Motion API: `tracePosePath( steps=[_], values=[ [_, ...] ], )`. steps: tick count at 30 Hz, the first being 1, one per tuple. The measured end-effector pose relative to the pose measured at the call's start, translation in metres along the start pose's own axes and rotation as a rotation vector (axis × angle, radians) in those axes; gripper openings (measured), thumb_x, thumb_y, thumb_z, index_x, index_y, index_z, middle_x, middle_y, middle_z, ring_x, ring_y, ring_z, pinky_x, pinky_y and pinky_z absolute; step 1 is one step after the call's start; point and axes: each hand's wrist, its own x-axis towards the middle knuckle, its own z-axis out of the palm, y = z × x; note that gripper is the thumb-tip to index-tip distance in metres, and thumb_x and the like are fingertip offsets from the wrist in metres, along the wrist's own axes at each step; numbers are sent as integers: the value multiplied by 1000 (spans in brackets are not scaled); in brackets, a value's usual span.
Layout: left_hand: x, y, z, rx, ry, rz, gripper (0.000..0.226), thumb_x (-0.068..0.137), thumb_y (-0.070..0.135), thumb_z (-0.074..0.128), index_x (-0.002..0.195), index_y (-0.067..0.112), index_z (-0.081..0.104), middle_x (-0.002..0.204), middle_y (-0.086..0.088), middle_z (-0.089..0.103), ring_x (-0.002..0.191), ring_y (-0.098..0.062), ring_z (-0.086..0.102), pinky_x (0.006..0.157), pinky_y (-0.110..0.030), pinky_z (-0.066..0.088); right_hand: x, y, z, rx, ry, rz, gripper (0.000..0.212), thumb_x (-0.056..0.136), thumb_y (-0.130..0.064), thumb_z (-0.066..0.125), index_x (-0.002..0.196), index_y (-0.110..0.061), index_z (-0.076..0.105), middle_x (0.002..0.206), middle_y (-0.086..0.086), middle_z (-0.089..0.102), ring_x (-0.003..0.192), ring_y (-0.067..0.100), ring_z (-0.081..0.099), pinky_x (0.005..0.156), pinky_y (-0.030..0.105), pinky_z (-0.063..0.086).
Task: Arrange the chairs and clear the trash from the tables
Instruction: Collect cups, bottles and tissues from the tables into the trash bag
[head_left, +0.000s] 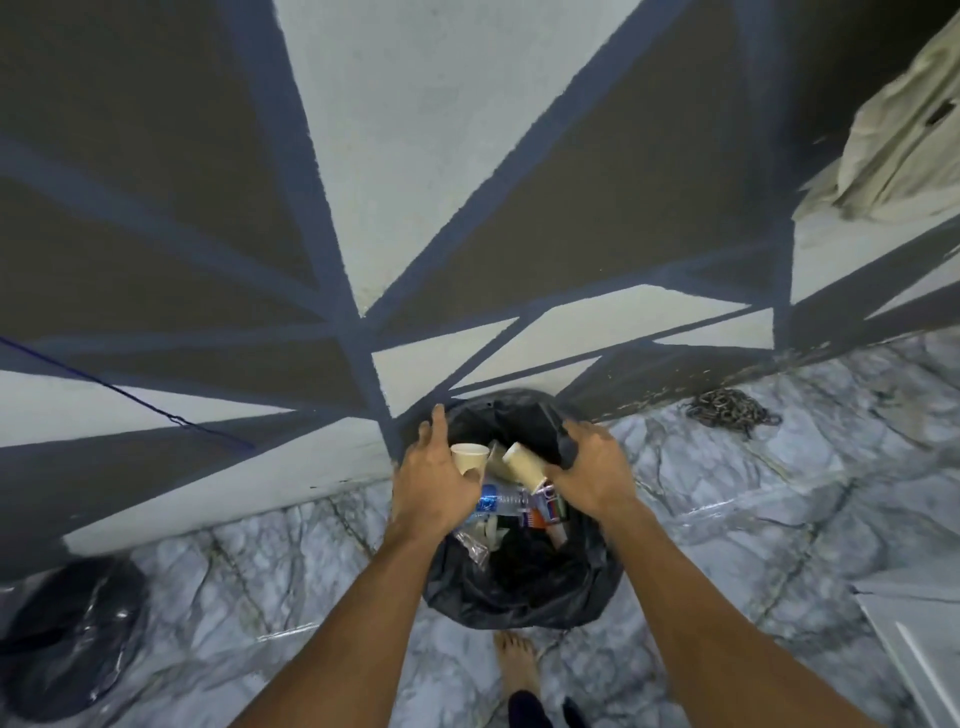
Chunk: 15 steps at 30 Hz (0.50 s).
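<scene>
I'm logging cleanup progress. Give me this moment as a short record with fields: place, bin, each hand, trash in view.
place: marble floor beside a painted wall
bin: black-lined bin, open, under both hands
left hand: holds a paper cup over the bin
right hand: over the bin, beside a second cup; grip unclear
other trash: plastic bottle, printed packet, between the hands
elsewhere: black bag on the floor, left

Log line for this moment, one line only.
phase: dumping trash | left hand: holds paper cup | right hand: grip unclear | bin: black-lined, bottle below hands
</scene>
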Motion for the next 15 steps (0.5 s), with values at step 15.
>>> tracePosePath(
  steps=[15],
  values=[
    [-63, 14, -10, -17, -131, 146, 84, 85, 23, 68, 156, 21, 24, 149, -4, 46, 132, -27, 47, 102, -41, 44, -80, -13, -32, 120, -15, 18, 39, 80, -26, 72, 119, -21, 68, 116, 5, 70, 106, 24, 64, 91, 35, 53]
  ],
)
